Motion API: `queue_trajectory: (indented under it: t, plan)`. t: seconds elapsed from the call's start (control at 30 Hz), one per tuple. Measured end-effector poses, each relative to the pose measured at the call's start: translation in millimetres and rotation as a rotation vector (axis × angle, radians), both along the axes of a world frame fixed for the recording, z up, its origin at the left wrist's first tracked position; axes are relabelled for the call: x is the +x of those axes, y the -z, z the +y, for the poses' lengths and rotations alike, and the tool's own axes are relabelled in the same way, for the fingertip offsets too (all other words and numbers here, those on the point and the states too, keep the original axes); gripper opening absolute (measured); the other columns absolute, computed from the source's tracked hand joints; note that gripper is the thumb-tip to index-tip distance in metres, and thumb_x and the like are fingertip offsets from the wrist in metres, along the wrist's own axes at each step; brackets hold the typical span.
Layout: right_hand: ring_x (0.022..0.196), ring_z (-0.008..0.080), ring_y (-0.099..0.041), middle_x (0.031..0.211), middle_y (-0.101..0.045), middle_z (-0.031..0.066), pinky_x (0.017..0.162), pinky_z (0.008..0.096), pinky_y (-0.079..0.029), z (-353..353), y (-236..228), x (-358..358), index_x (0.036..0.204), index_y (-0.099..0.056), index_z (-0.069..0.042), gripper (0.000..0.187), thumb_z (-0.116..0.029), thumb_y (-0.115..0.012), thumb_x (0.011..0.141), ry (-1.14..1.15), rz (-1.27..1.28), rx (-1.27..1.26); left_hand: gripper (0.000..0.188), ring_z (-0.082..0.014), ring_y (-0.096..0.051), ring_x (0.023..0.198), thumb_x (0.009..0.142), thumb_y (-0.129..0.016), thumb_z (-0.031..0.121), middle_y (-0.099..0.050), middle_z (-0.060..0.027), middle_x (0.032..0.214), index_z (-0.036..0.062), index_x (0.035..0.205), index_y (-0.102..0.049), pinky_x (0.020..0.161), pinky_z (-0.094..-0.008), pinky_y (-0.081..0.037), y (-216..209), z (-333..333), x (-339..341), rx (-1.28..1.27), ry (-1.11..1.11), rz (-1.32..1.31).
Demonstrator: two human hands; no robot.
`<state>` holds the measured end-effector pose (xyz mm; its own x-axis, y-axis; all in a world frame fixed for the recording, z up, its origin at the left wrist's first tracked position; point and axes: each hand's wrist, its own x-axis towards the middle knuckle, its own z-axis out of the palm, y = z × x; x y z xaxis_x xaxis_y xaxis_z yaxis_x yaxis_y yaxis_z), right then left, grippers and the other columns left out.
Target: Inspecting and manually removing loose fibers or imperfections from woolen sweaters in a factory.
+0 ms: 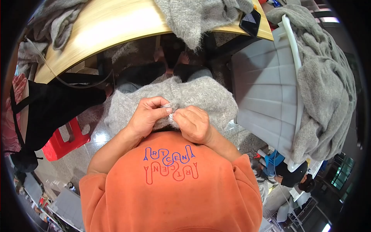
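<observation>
A fuzzy grey knitted garment [206, 94] lies spread across my lap. My left hand [150, 114] pinches its near edge between thumb and fingers. Close beside it, my right hand [193, 123] is closed at the same spot, fingertips almost touching the left thumb. A small pale bit shows between the fingertips, too small to name. Whether my right hand also holds a fine tool or thread, I cannot make out.
Ahead stands a wooden table [127, 17] with grey knitwear [193, 19] hanging over its edge and a phone [250, 23]. To the right is a grey plastic bin [266, 85] heaped with knitwear [326, 85]. A red stool [62, 145] and a person in black [58, 108] are at left.
</observation>
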<state>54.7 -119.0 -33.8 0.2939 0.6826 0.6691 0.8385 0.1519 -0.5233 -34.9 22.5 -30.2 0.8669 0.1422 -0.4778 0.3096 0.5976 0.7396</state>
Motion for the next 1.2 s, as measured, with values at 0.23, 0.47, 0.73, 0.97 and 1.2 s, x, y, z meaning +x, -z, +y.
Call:
queue_trajectory:
  t: [0.23, 0.47, 0.73, 0.97, 1.2]
  plan:
    - [0.055, 0.0189, -0.052, 0.072, -0.055, 0.0072, 0.045, 0.027, -0.041, 4, 6, -5, 0.078, -0.056, -0.001, 0.024, 0.001, -0.059, 0.054, 0.023, -0.084, -0.087, 0.007, -0.0035, -0.049, 0.059, 0.078, -0.059, 0.005, -0.058, 0.0001, 0.066, -0.0004, 0.075, -0.063, 0.054, -0.0174, -0.039, 3, 8, -9, 0.012, 0.055, 0.063]
    - [0.059, 0.0211, -0.054, 0.076, -0.056, 0.0092, 0.049, 0.0284, -0.044, 11, 8, -6, 0.079, -0.056, 0.0, 0.025, 0.006, -0.056, 0.055, 0.042, 0.064, -0.154, 0.005, -0.0031, -0.048, 0.06, 0.075, -0.06, 0.001, -0.059, 0.0, 0.066, -0.0022, 0.078, -0.063, 0.053, -0.0168, -0.039, 4, 7, -12, 0.162, 0.019, 0.066]
    - [0.067, 0.0247, -0.057, 0.08, -0.057, 0.0117, 0.059, 0.0283, -0.047, 9, 20, 9, 0.082, -0.055, 0.0, 0.033, 0.012, -0.044, 0.054, -0.271, 0.609, -0.288, 0.006, -0.0032, -0.048, 0.059, 0.075, -0.062, 0.001, -0.059, -0.0002, 0.065, -0.0014, 0.08, -0.064, 0.051, -0.0177, -0.04, 13, 2, -23, 0.387, 0.004, 0.063]
    - [0.068, 0.0263, -0.058, 0.079, -0.057, 0.0139, 0.061, 0.0303, -0.047, 15, 13, -5, 0.083, -0.057, -0.001, 0.032, 0.01, -0.044, 0.056, -0.038, 0.576, -0.421, 0.003, -0.0034, -0.048, 0.057, 0.074, -0.063, 0.001, -0.059, -0.0009, 0.063, -0.0003, 0.077, -0.063, 0.05, -0.0185, -0.039, 13, 2, -21, 0.521, -0.023, 0.092]
    - [0.059, 0.0274, -0.054, 0.066, -0.051, 0.0104, 0.049, 0.0341, -0.043, 14, 21, -11, 0.078, -0.053, -0.002, 0.025, 0.007, -0.049, 0.055, 0.009, 0.36, -0.482, 0.004, -0.0125, -0.054, 0.056, 0.071, -0.063, -0.002, -0.06, -0.0092, 0.065, -0.0003, 0.074, -0.061, 0.052, -0.0235, -0.043, 16, 0, -22, 0.917, -0.054, -0.057]
